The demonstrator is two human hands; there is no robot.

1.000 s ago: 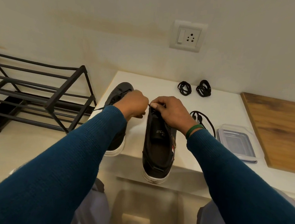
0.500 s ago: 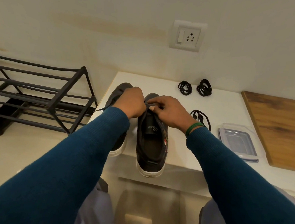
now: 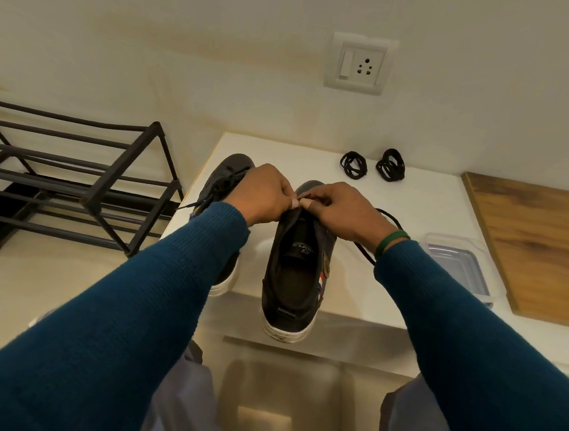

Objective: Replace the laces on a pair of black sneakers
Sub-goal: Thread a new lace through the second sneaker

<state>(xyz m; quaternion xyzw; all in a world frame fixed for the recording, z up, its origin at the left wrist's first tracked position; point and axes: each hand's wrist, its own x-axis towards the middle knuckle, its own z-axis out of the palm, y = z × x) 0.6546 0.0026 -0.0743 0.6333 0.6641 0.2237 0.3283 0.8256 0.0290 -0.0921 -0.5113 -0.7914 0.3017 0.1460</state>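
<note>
A: Far left first?
B: Black metal shoe rack (image 3: 73,179) on the floor, just beside the white surface (image 3: 425,200).

A: Left edge of the surface?
B: First sneaker (image 3: 226,172), toe to the wall, laced, one lace end (image 3: 187,204) trailing off the left edge. The left sleeve (image 3: 130,305) crosses its heel half.

A: Left hand?
B: Left hand (image 3: 264,193) sits over the throat of the second sneaker (image 3: 297,275), fingers curled, grip closed in a pinch at the top of the upper.

A: That sneaker's position?
B: Black with a white sole, centre of the surface, toe to the wall, heel hanging past the near edge.

A: Right hand?
B: Right hand (image 3: 342,210) mirrors the left, thumb tip touching thumb tip, grip pinched on the same spot. Possibly a lace end between the fingertips, too small to tell. Green band (image 3: 391,242) at the wrist.

A: Further right?
B: Loose lace (image 3: 388,217) curves out from behind the right hand and lies on the surface. Two coiled laces (image 3: 353,164) sit side by side near the wall, apart from the shoes, with a wall socket (image 3: 358,63) above them. Then a clear plastic container (image 3: 457,265) near the front edge, and a wooden board (image 3: 541,251) at far right
</note>
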